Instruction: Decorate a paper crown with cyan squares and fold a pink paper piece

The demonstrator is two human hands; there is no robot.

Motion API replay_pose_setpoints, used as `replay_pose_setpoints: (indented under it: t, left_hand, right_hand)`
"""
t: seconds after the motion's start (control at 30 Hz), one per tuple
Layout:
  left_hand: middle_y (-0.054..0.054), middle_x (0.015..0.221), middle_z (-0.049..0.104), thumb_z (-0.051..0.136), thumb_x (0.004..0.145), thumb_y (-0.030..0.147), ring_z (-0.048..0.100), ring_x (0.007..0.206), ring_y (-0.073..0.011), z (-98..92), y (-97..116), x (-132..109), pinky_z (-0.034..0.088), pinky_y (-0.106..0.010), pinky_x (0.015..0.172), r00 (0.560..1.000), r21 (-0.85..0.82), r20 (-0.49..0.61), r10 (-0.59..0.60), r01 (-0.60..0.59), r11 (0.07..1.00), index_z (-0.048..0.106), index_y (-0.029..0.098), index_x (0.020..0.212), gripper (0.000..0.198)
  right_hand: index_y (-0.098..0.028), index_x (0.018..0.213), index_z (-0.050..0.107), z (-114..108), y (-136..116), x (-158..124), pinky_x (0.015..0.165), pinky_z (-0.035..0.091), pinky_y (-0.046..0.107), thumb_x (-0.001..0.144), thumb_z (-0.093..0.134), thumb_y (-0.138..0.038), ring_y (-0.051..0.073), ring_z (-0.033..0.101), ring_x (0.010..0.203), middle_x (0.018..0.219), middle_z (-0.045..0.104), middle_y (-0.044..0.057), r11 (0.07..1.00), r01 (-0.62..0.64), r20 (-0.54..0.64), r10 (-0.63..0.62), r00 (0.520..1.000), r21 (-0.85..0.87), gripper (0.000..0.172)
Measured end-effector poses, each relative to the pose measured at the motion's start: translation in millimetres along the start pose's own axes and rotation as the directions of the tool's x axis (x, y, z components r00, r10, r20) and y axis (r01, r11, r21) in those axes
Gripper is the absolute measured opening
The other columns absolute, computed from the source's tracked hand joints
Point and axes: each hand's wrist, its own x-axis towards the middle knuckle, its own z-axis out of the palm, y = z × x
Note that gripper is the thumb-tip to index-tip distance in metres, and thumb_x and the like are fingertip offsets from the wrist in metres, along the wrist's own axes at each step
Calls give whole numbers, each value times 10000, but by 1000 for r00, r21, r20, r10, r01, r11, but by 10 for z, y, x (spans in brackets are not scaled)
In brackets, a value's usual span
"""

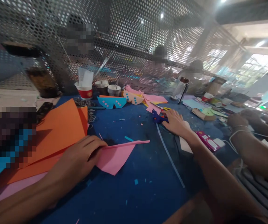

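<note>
My left hand pinches a piece of pink paper by its left end. A narrow folded strip runs along the paper's top edge and sticks out to the right. Farther off, my right hand curls over the rear of a dark blue glue gun that rests on the blue table. A long translucent glue stick trails from the gun toward me. Beyond my right fingers lie yellow and red handles, partly covered, whose kind I cannot make out.
Orange sheets lie on the left. Blue and peach paper cut-outs stand at the back, near a red paper cup and a perforated metal screen. A purple box and another person's arm are on the right.
</note>
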Motion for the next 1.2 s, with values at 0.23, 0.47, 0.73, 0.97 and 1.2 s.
replay_pose_setpoints:
  t: [0.23,0.47,0.73,0.97,1.2]
  left_hand:
    - [-39,1038,776,501,1079,350,730,979,-239,-60,74,17,570,-355,859,999,-51,33,23,-22,998,738,269,1052,252]
    - [-48,972,783,504,1039,311,736,917,-250,-67,103,58,583,-380,822,998,-21,26,52,-51,998,752,238,1007,261]
    - [-43,985,795,496,1059,294,747,931,-240,-78,103,50,593,-381,846,996,9,13,90,-91,996,759,227,1031,273]
    - [-43,970,798,468,1083,255,755,900,-227,-52,88,46,585,-359,783,987,71,-19,162,-161,984,761,204,1039,300]
    - [-51,953,782,429,1123,202,738,871,-202,-47,55,50,600,-322,770,946,186,-58,319,-304,934,763,182,1004,355]
  right_hand:
    - [-232,1157,756,-361,-1029,-308,999,536,357,1103,672,-350,218,714,1103,1162,762,57,746,477,45,-558,829,464,155]
    - [-150,1171,744,-155,-1472,-432,949,531,359,1147,600,-312,221,692,1056,1152,749,94,728,614,158,-675,721,305,218]
    - [-170,1107,735,-49,-1424,-406,887,474,341,1111,662,-234,206,682,1000,1094,756,63,752,609,145,-652,744,252,97]
    - [-156,1054,716,58,-1400,-423,801,388,347,1064,675,-156,193,645,911,1022,753,54,698,709,37,-714,699,102,42]
    - [-183,957,684,5,-1441,-469,826,349,381,1072,628,-131,219,583,908,1016,721,54,667,742,2,-743,669,-63,138]
